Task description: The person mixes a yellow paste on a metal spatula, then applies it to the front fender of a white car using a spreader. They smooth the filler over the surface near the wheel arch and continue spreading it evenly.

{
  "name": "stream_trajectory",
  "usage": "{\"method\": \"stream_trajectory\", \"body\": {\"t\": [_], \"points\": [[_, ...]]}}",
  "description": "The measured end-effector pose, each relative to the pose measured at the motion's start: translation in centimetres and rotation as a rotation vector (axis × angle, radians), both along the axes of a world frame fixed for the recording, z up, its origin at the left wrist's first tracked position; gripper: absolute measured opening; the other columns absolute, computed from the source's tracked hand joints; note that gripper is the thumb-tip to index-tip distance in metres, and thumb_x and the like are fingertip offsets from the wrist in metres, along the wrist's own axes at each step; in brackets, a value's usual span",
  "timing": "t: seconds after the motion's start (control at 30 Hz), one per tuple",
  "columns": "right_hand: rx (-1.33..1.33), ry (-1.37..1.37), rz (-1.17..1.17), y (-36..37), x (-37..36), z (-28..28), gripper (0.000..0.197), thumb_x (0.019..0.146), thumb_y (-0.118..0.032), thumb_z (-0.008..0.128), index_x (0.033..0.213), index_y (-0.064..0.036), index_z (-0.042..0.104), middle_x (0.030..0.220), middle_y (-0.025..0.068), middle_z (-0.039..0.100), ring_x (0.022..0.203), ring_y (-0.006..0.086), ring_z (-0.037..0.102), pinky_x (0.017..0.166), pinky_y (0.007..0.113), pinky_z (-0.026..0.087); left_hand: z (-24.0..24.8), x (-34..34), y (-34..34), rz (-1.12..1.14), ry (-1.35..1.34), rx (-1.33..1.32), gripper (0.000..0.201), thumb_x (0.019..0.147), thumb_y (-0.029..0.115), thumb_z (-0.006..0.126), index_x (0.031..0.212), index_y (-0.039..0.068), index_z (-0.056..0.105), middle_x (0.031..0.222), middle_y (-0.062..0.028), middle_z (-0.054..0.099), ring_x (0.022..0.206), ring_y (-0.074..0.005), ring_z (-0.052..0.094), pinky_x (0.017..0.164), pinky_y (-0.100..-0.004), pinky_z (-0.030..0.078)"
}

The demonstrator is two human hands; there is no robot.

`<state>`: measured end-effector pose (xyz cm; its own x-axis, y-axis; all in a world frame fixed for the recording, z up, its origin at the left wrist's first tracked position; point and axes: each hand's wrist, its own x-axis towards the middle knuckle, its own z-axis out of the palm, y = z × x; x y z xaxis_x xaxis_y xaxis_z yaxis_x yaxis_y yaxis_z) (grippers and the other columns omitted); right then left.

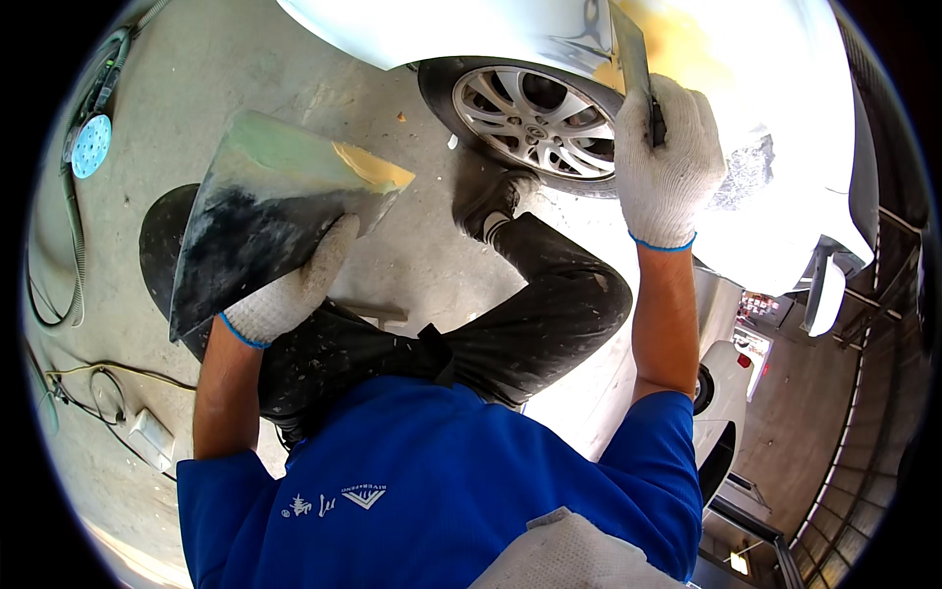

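Note:
My left hand [299, 285], in a white knit glove, grips the lower edge of a dark, worn mixing board [260, 201]. Greenish residue coats the board's far part, and a lump of yellow putty [375, 167] lies near its right corner. My right hand [669, 167], gloved the same way, is closed around a putty knife [633, 49]. The knife's wide blade points up beside the wheel arch of a white car [461, 27], at a patch of yellow putty [692, 44] on the panel. Exact contact of the blade cannot be made out.
Below the panel is the car's spoked wheel [536, 128], with my shoe [496, 201] close by. On the floor at left lie a sander [90, 147] with a blue pad, its hose [74, 236], cables and a white power strip [152, 437]. Another car [721, 393] stands at right.

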<state>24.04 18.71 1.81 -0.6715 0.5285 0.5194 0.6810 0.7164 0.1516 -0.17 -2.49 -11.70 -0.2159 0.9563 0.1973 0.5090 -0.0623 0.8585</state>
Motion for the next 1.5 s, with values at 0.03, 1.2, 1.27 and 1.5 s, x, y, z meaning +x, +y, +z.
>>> {"method": "stream_trajectory", "body": {"t": [0.03, 1.2, 1.27, 1.5], "points": [[0.005, 0.000, -0.009, -0.1, 0.0, 0.0, 0.007, 0.092, -0.005, 0.072, 0.099, -0.0027, 0.073, 0.079, 0.0058, 0.063, 0.066, 0.0140, 0.061, 0.062, 0.029, 0.052, 0.0, 0.0, 0.0, -0.006, 0.005, -0.001, 0.012, 0.094, 0.013, 0.072, 0.095, 0.002, 0.077, 0.091, -0.0116, 0.077, 0.081, -0.0267, 0.073, 0.076, -0.0369, 0.056], [-0.051, -0.073, -0.143, -1.4, 7.2, -4.6, 0.009, 0.084, -0.005, 0.072, 0.090, -0.0078, 0.065, 0.078, 0.0111, 0.056, 0.066, 0.0324, 0.062, 0.058, 0.043, 0.052, 0.1, 0.3, 0.0, -0.075, -0.022, -0.131, 0.015, 0.097, 0.012, 0.071, 0.104, 0.000, 0.077, 0.092, -0.0127, 0.076, 0.079, -0.0250, 0.071, 0.075, -0.0373, 0.057], [-0.047, -0.083, -0.146, -1.1, 7.9, -4.9, 0.010, 0.084, -0.006, 0.072, 0.090, -0.0078, 0.065, 0.080, 0.0114, 0.057, 0.068, 0.0329, 0.063, 0.058, 0.043, 0.052, 0.1, 0.2, 0.2, -0.086, -0.020, -0.139, 0.015, 0.097, 0.012, 0.071, 0.104, 0.000, 0.077, 0.092, -0.0129, 0.076, 0.079, -0.0252, 0.071, 0.075, -0.0374, 0.057], [-0.042, -0.121, -0.153, -0.2, 10.3, -6.5, 0.010, 0.085, -0.009, 0.072, 0.090, -0.0076, 0.063, 0.082, 0.0123, 0.058, 0.070, 0.0338, 0.064, 0.059, 0.044, 0.052, -0.3, 0.6, -0.1, -0.061, -0.170, -0.232, 0.016, 0.098, 0.013, 0.072, 0.106, -0.001, 0.076, 0.095, -0.0119, 0.076, 0.082, -0.0223, 0.071, 0.076, -0.0361, 0.057]]}}
